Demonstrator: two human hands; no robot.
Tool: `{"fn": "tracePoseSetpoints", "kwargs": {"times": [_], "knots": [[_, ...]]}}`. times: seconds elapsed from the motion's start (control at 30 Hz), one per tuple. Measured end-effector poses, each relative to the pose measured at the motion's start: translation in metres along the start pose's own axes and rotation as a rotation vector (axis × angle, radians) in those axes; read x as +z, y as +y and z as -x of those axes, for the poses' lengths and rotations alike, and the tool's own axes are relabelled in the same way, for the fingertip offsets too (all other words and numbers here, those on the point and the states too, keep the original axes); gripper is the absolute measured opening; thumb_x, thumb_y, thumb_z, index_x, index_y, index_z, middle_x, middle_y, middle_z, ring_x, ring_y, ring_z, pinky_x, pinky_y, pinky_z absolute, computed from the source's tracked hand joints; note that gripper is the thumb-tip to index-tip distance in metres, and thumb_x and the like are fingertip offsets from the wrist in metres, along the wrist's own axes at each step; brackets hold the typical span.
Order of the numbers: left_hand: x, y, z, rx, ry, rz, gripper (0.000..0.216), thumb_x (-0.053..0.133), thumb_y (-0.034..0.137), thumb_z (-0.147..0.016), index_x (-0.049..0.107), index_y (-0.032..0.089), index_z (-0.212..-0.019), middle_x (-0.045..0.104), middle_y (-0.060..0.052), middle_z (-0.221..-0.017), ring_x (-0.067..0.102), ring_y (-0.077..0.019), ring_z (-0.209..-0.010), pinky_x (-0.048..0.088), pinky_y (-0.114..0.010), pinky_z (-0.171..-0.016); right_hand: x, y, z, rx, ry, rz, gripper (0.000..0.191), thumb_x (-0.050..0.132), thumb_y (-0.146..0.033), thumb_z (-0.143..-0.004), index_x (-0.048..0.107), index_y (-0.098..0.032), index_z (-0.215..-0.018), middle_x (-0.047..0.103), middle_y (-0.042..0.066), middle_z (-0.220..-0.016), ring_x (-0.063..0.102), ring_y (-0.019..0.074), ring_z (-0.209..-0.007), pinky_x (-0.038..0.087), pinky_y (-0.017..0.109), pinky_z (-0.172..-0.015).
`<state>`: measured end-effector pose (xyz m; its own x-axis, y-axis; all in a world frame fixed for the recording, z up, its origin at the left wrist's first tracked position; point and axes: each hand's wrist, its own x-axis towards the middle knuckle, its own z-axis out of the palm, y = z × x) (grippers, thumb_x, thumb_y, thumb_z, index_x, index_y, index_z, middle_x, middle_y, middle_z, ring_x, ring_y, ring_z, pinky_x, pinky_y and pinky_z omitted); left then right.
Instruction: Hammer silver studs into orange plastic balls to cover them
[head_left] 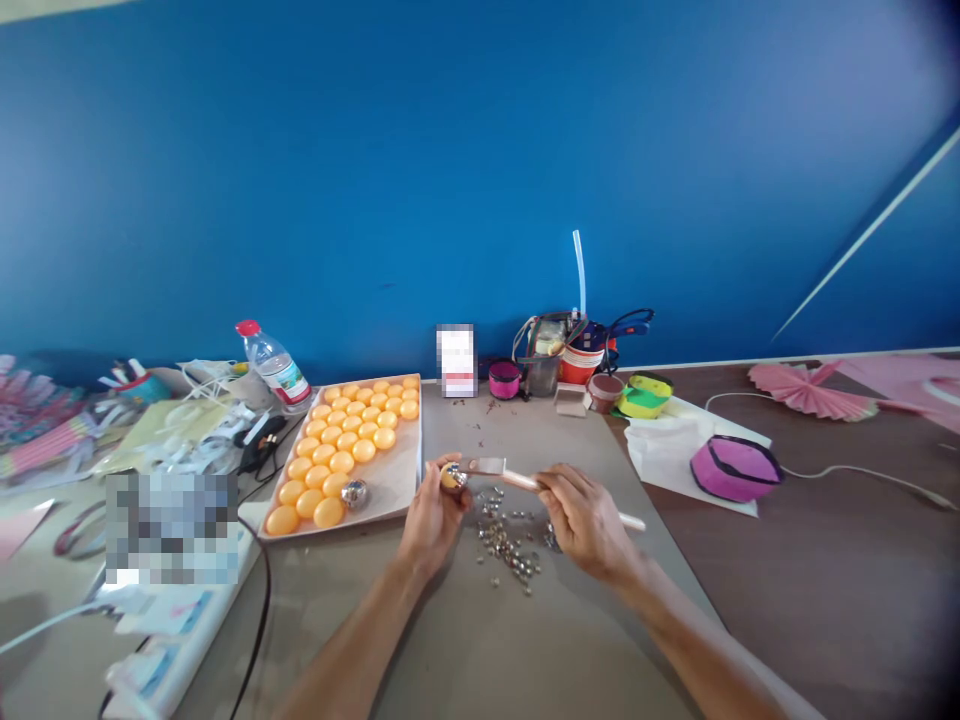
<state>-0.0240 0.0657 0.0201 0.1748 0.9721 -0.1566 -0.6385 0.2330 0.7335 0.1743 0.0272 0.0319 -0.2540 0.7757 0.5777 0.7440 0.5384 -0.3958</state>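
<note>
While my left grip (435, 510) pinches one orange ball (451, 476) above the counter (465, 640), my right grip (581, 515) clasps a brush (517, 479), long axis level, bristles touching the ball's right side.

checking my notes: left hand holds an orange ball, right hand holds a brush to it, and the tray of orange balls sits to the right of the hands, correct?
Not quite. The head view shows the tray of orange balls to the left of the hands, not the right. The left hand does hold an orange ball, and the right hand holds the brush to it.

tray of balls (405, 480) left of the hands (510, 510), bottle (274, 367) behind it
</note>
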Motion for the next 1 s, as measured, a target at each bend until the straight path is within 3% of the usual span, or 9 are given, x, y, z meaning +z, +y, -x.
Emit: {"fn": "tracePoseSetpoints", "kwargs": {"times": [0.17, 0.33, 0.5, 0.63, 0.87, 1.0], "knots": [[-0.0012, -0.0024, -0.0004, -0.026, 0.019, -0.016, 0.034, 0.053, 0.045, -0.078, 0.057, 0.017, -0.098, 0.056, 0.0, -0.071, 0.047, -0.0088, -0.053, 0.036, -0.022, -0.05, 0.0025, -0.0023, 0.0005, 0.022, -0.087, 0.065, 0.018, 0.038, -0.019, -0.087, 0.056, -0.017, -0.088, 0.058, 0.006, -0.079, 0.052, 0.016, -0.074, 0.041, 0.028, -0.067], [0.0002, -0.0012, 0.0011, 0.007, -0.011, -0.019, 0.033, 0.052, 0.043, -0.079, 0.057, 0.016, -0.098, 0.058, -0.002, -0.072, 0.048, -0.0094, -0.055, 0.037, -0.023, -0.052, 0.0012, -0.0029, -0.0003, 0.009, 0.021, 0.024, 0.018, 0.037, -0.019, -0.087, 0.054, -0.016, -0.092, 0.059, 0.007, -0.084, 0.053, 0.0156, -0.076, 0.041, 0.027, -0.069], [0.0005, -0.0023, 0.0003, -0.03, 0.029, 0.006, 0.03, 0.053, 0.043, -0.079, 0.057, 0.016, -0.094, 0.06, -0.002, -0.073, 0.046, -0.0084, -0.054, 0.036, -0.021, -0.05, 0.0033, -0.0014, 0.0009, 0.057, -0.078, 0.074, 0.019, 0.037, -0.018, -0.087, 0.056, -0.017, -0.085, 0.058, 0.005, -0.078, 0.053, 0.0154, -0.074, 0.04, 0.026, -0.068], [0.0005, -0.0007, 0.0011, 0.001, -0.027, 0.019, 0.03, 0.053, 0.04, -0.08, 0.057, 0.015, -0.096, 0.058, -0.003, -0.073, 0.047, -0.0083, -0.053, 0.037, -0.022, -0.051, 0.0027, -0.0013, 0.0021, 0.039, -0.001, 0.023, 0.019, 0.037, -0.019, -0.088, 0.055, -0.016, -0.092, 0.058, 0.007, -0.083, 0.053, 0.0153, -0.076, 0.04, 0.027, -0.069], [0.0015, 0.0004, 0.002, -0.012, 0.017, 0.029, 0.029, 0.052, 0.042, -0.079, 0.058, 0.016, -0.092, 0.052, 0.001, -0.063, 0.044, -0.008, -0.051, 0.035, -0.021, -0.049, 0.0013, -0.0038, 0.0007, 0.035, -0.056, 0.063, 0.019, 0.037, -0.019, -0.087, 0.056, -0.016, -0.087, 0.058, 0.006, -0.079, 0.052, 0.0153, -0.073, 0.04, 0.027, -0.067], [0.0025, 0.0018, 0.0024, 0.028, -0.022, -0.007, 0.03, 0.051, 0.041, -0.08, 0.057, 0.016, -0.094, 0.058, -0.003, -0.074, 0.045, -0.0087, -0.054, 0.037, -0.022, -0.051, 0.0006, -0.0032, 0.0014, 0.036, 0.013, 0.024, 0.019, 0.036, -0.019, -0.088, 0.055, -0.015, -0.091, 0.058, 0.007, -0.083, 0.053, 0.0153, -0.076, 0.041, 0.027, -0.069]]}}
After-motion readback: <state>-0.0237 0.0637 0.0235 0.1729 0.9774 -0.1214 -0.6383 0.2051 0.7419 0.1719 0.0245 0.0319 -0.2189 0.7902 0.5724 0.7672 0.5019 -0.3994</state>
